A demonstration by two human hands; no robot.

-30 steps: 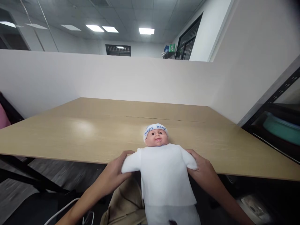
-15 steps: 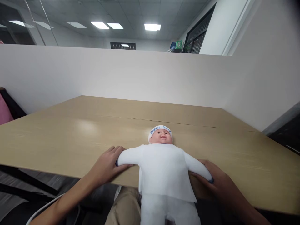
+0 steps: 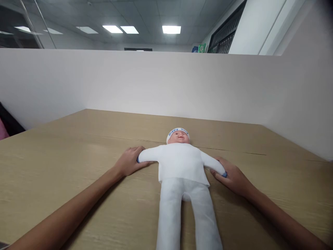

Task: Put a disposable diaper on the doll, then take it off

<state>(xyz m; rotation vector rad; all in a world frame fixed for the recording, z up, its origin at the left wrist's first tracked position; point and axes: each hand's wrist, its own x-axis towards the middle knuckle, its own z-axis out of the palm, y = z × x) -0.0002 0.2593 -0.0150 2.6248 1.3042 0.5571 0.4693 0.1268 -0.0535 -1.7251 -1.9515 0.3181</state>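
Observation:
A baby doll [image 3: 182,166] in a white suit and a white cap with blue lettering lies face up on the light wooden table [image 3: 65,166], head away from me, legs toward me. My left hand [image 3: 129,161] is wrapped round the end of the doll's left-side sleeve. My right hand [image 3: 232,177] holds the end of the other sleeve, fingers curled on it. Both doll arms are spread out sideways.
A white partition wall [image 3: 130,80] runs along the far edge of the table and turns down the right side. A pink and dark object [image 3: 3,130] shows at the far left edge. Ceiling lights are above.
The doll has gone from hanging over the near table edge to lying fully on the table, farther from me. Both hands slid out to the sleeve ends and moved forward with it.

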